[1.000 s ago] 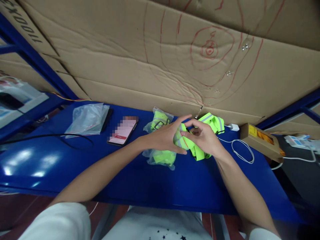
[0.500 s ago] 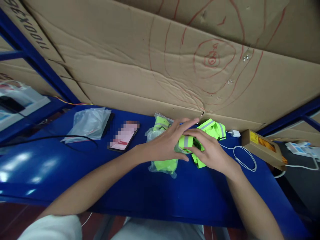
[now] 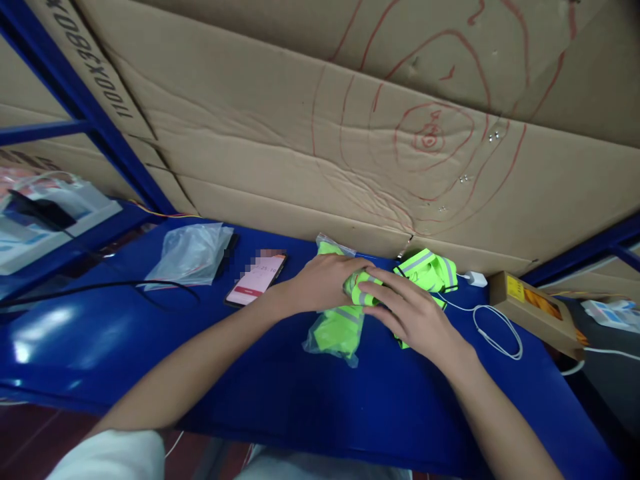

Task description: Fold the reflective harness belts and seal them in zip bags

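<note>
Between my two hands is a rolled-up neon yellow-green reflective strap (image 3: 367, 288) with a silver band. My left hand (image 3: 327, 283) is closed on the roll's left side, its fingertips partly hidden. On the right side my right hand (image 3: 413, 307) grips the same roll, with the fingers bent over its front and top. Beneath and beside my left hand lies a clear plastic bag (image 3: 315, 343) with neon reflective material (image 3: 339, 331) in it. Behind my right hand, loose neon reflective straps (image 3: 427, 270) lie in a heap, partly covered by the hand.
A phone (image 3: 254, 280) and clear plastic bags (image 3: 190, 253) lie on the blue table (image 3: 240, 373) to the left, near a black cable (image 3: 100, 288). On the right are a white charger with cable (image 3: 477, 279) and a small cardboard box (image 3: 530, 310). A cardboard wall (image 3: 250, 167) stands behind.
My left hand's fingers, spread over the roll before, have closed in around it. My right hand has curled more tightly on the roll. The view has tilted slightly upward.
</note>
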Tool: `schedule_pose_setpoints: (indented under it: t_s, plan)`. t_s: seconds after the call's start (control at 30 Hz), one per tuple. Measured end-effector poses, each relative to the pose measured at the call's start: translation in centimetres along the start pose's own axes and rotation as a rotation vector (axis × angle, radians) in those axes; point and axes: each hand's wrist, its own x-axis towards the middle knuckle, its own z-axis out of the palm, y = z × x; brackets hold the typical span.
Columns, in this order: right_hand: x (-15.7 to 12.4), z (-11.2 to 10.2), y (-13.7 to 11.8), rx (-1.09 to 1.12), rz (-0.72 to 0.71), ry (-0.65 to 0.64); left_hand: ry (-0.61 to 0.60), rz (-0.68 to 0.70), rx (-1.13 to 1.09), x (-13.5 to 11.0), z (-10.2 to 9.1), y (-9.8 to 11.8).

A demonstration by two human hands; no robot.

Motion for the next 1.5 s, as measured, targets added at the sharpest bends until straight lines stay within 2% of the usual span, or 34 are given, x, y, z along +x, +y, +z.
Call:
schedule_pose_setpoints:
  t_s: [0.1,0.33,0.47,0.63,0.77,0.87,0.93,1.0,1.07,1.17,1.23,1.3,1.43,1.5]
  plan:
    - [-0.3,0.2,0.2,0.010,0.056,0.099,0.022,-0.026,0.048,0.0,0.0,0.8]
    - [-0.3,1.1,0.4,-0.060,0.170,0.078,0.039,-0.105,0.028,-0.1,0.8,1.9]
    - [0.4,0.0,-0.6,0.052,0.123,-0.020,0.046,-0.113,-0.044,-0.2,1.0,2.7]
    - [1.2,-2.1,-1.6,0.381,0.111,-0.274,0.178,-0.035,-0.170,-1.1,0.6,4.4]
    - [1.5,-3.2,-2.4,0.413,0.069,-0.355,0.213,0.102,-0.193,-2.1,0.0,6.8]
    - [2.1,-4.7,-2.5,0.437,0.072,-0.413,0.209,0.075,-0.332,-1.9,-1.2,7.5]
    - [2.6,-6.3,-2.0,0.466,0.142,-0.338,0.206,-0.005,-0.493,-1.1,-2.5,7.1]
    - [2.8,-7.9,-1.2,0.444,0.248,-0.159,0.218,-0.059,-0.681,-0.2,-3.8,6.6]
    - [2.7,-9.2,-0.5,0.356,0.295,-0.045,0.270,-0.058,-0.831,0.5,-4.9,6.5]
    - [2.2,-9.9,-0.1,0.278,0.258,-0.046,0.309,-0.019,-0.910,0.7,-5.4,6.7]
    - [1.9,-9.8,0.0,0.270,0.264,-0.070,0.247,0.006,-0.913,0.6,-5.2,6.4]
    - [1.7,-9.4,0.2,0.284,0.268,-0.148,0.108,0.048,-0.887,0.6,-5.0,5.6]
    - [1.4,-8.3,1.4,0.267,0.260,-0.309,-0.251,0.264,-0.582,0.6,-5.7,3.2]
    - [1.4,-8.1,1.8,0.233,0.263,-0.318,-0.295,0.289,-0.432,0.2,-6.6,2.5]
